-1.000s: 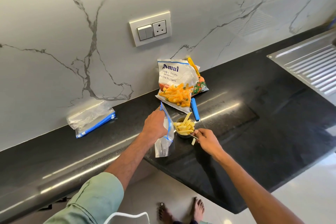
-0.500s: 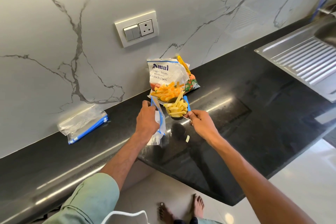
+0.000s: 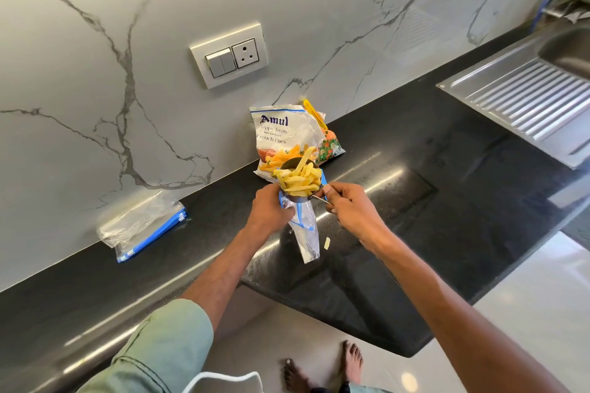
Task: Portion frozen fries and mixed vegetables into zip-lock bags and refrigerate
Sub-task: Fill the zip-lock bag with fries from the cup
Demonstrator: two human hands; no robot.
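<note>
Yellow fries [image 3: 300, 180]; black countertop [image 3: 447, 201]; grey-veined white wall [image 3: 127, 73].

The white plastic frozen-fries packet [image 3: 281, 137] leaning against the marble wall carries "Amul" in dark blue, with "Happy Treats" and "French Fries" printed beneath; the smaller line between them is unreadable.

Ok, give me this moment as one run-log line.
step: portioning fries | left hand: grips zip-lock bag | right hand: holds full metal cup at bag mouth | stray fry on countertop
</note>
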